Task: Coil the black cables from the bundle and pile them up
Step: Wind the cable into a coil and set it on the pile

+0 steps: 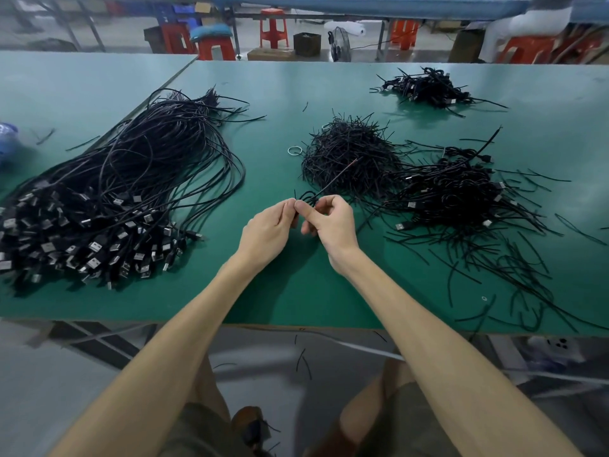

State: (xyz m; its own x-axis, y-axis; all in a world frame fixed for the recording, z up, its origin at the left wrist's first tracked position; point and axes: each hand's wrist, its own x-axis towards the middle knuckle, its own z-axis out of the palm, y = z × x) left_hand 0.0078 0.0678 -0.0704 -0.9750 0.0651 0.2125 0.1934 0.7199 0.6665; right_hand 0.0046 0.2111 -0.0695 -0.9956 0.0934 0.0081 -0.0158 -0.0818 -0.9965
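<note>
Matte green tabletop (280, 291). Left of the grip sprawls the big bundle (131, 179) of glossy black cables, with its metal plugs toward the near edge. To the right is the tangled coiled pile (461, 199), and just beyond it a bristly heap of short ties (349, 156). Both left hand (267, 232) and right hand (333, 225) pinch one thin cable (333, 183), which slants away-right.

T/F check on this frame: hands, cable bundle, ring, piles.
1. The left hand and right hand both pinch one thin black wire. True.
2. The big bundle of loose black USB cables lies right of the hands. False: it lies to their left.
3. A small metal ring lies beside the heap of short black ties. True.
4. The green table holds one pile of coiled cables. False: two, a near pile and a far pile.
</note>
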